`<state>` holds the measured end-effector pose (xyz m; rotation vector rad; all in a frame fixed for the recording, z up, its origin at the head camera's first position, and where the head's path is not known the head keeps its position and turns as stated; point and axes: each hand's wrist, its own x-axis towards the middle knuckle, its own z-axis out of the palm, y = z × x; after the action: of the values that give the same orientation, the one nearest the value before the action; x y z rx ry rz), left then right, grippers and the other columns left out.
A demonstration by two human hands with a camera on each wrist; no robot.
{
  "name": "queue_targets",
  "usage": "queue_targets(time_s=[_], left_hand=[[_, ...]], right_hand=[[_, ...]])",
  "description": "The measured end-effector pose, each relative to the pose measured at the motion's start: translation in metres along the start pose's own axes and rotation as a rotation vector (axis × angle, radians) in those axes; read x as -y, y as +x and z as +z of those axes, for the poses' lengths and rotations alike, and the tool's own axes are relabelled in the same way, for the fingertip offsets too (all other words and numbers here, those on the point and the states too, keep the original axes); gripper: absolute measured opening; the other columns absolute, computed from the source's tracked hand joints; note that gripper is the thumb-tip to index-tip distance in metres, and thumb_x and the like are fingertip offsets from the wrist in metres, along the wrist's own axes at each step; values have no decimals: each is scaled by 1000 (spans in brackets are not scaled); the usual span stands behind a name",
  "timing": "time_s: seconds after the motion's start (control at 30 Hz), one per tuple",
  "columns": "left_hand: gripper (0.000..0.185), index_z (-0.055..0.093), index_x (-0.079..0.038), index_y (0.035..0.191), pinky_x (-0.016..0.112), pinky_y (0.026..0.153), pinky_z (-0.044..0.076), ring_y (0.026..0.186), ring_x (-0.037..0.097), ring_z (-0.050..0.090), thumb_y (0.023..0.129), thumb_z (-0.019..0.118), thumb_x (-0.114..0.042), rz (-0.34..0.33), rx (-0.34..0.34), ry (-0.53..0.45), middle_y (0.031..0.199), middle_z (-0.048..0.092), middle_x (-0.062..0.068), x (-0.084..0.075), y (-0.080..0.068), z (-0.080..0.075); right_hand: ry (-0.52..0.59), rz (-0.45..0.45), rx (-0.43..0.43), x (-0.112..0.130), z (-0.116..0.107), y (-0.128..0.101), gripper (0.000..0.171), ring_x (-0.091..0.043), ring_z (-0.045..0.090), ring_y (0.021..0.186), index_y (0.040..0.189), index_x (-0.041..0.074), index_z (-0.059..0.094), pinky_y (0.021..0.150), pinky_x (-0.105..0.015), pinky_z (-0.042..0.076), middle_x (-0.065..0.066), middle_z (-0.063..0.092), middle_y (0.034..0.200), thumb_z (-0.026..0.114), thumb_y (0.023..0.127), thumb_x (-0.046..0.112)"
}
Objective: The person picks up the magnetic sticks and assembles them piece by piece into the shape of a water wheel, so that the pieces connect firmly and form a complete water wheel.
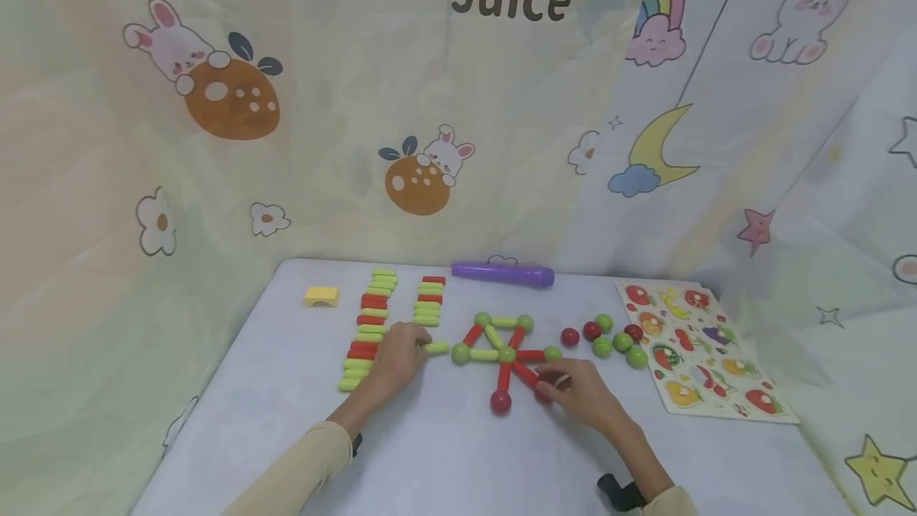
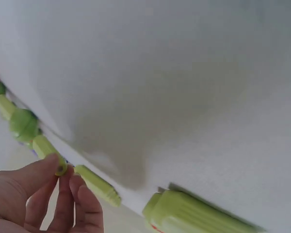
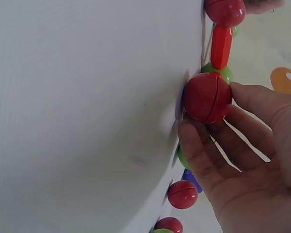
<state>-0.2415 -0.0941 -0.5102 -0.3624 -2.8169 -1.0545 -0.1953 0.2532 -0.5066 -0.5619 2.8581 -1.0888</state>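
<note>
My left hand (image 1: 396,357) pinches a light green rod (image 1: 436,348) between thumb and fingertips, just left of a green ball (image 1: 461,353) on a flat figure of joined rods and balls. Rods fan out from the figure's middle green ball (image 1: 506,354), two red ones reaching toward me. At the lower right of the figure, my right hand (image 1: 582,392) grips a red ball (image 3: 206,97) that ends one red rod (image 1: 526,374). Thumb and fingers lie round this ball in the right wrist view. Another red ball (image 1: 501,402) ends the neighbouring rod.
Left of the figure lie a long column of green and red rods (image 1: 373,301) and a shorter column (image 1: 429,299). A yellow arch block (image 1: 321,297) and a purple microphone-shaped stick (image 1: 501,274) lie farther back. Loose balls (image 1: 602,347) sit beside a fruit-picture board (image 1: 705,349) at right.
</note>
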Motion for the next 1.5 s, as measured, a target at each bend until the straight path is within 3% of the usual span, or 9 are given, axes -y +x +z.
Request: queue_targets(time_s=[0.17,0.37,0.57,0.77,0.93,1.13,1.3,1.5], left_hand=[[14,84,0,107,40,82,60,92,22,64,93,81,-2,22,62,-60,102,80,8,-6,-12,-5],[18,82,-1,111,39,83,60,91,19,64,93,81,-1,19,62,-79,101,78,7,-5,-17,1],[22,82,-1,110,28,68,52,78,14,55,92,86,-12,58,49,57,88,68,4,-12,-22,16],[26,80,-2,106,33,65,54,65,12,54,90,85,-22,-21,15,140,79,72,3,-28,-28,33],[22,74,-2,94,32,57,49,58,12,54,90,83,-21,-123,11,47,65,63,0,-45,-29,40],[32,61,-5,90,26,51,39,58,13,53,93,86,-25,-197,73,-140,65,58,1,-54,-30,41],[43,58,-8,98,26,53,41,60,13,54,87,93,-30,-182,171,-225,67,61,1,-55,-31,37],[53,57,-12,110,27,59,49,65,12,59,80,98,-29,-44,262,-70,72,61,-5,-60,-27,37]], right_hand=[[-7,-46,-22,-4,-3,-1,26,-12,73,89,119,2,78,76,-22,61,-1,79,101,82,93,5],[-11,-57,-23,-2,-5,-2,26,-12,72,89,118,1,78,76,-22,60,0,78,99,82,93,4],[-14,-41,-4,3,4,0,31,-10,69,86,120,4,78,76,-22,60,4,76,95,85,91,8],[-42,-25,-14,6,11,3,33,-8,68,87,122,8,78,77,-23,60,8,74,95,87,90,9],[-27,-46,-9,6,10,3,33,-8,68,86,121,6,78,76,-23,60,7,75,95,87,90,9],[-26,-61,5,7,10,5,31,-7,68,85,120,6,78,75,-22,60,6,76,94,87,91,12],[-21,-59,32,7,8,6,32,-7,68,84,121,6,78,75,-21,59,7,76,93,87,91,13],[-18,-55,53,8,1,8,32,-11,70,87,123,4,78,77,-21,59,3,77,96,84,92,5]])
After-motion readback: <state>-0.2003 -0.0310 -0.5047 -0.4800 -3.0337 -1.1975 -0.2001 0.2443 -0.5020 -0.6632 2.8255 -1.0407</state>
